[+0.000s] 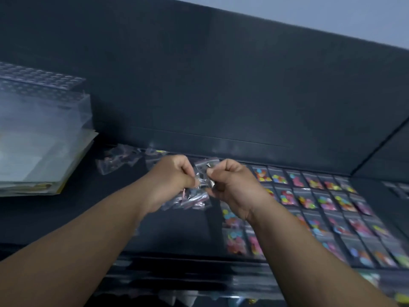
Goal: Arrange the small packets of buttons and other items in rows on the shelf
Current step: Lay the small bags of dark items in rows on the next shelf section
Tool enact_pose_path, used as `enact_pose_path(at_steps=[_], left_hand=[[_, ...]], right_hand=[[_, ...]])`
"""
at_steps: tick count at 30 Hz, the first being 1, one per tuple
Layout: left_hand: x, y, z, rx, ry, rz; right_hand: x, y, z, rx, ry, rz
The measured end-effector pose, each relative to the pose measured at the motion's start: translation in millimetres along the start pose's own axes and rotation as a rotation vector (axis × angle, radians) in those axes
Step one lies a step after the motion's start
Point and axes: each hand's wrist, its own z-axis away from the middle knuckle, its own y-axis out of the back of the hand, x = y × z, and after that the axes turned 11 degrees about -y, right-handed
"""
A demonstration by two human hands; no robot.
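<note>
Both hands are raised over the dark shelf [66,218], close together near the middle of the view. The left hand [171,176] is curled, thumb and fingers pinched on the left edge of a small clear packet [204,178]. The right hand [230,185] is likewise curled and pinched on the right edge of the same packet, so that the packet is held between the two hands above the shelf surface. The contents of the packet appear dark; they cannot be identified because of blur.

Directly below the hands a loose bunch of clear packets [192,199] is seen, some with pinkish contents; whether the bunch hangs from the left hand or lies on the shelf cannot be told. Further loose packets [117,161] are scattered on the shelf to the left, near the back wall [221,85].

To the right of the hands, rows of packets with coloured buttons [321,202] are laid flat on the shelf, side by side, from the back wall toward the front edge. Part of this grid is covered by the right forearm.

At far left a stack of clear plastic boxes and sheets [39,134] is recorded, resting on the shelf, well apart from the hands.
</note>
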Motion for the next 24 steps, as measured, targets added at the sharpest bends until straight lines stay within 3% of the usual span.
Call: enact_pose_path(at_steps=[7, 12, 17, 24], left_hand=[[39.2, -125.1, 11.8, -0.163, 0.022, 0.16], [77.3, -233.8, 28.1, -0.348, 0.15, 0.33], [108.5, -344.8, 49.3, -0.494, 0.188, 0.306], [148.2, -463.7, 74.8, -0.548, 0.184, 0.268]], right_hand=[[14.1, 118.4, 70.5, 0.184, 0.067, -0.035], [25.7, 231.8, 144.0, 0.251, 0.073, 0.002], [40.2, 324.4, 214.0, 0.292, 0.096, 0.027], [58.7, 421.6, 284.5, 0.411, 0.076, -0.006]])
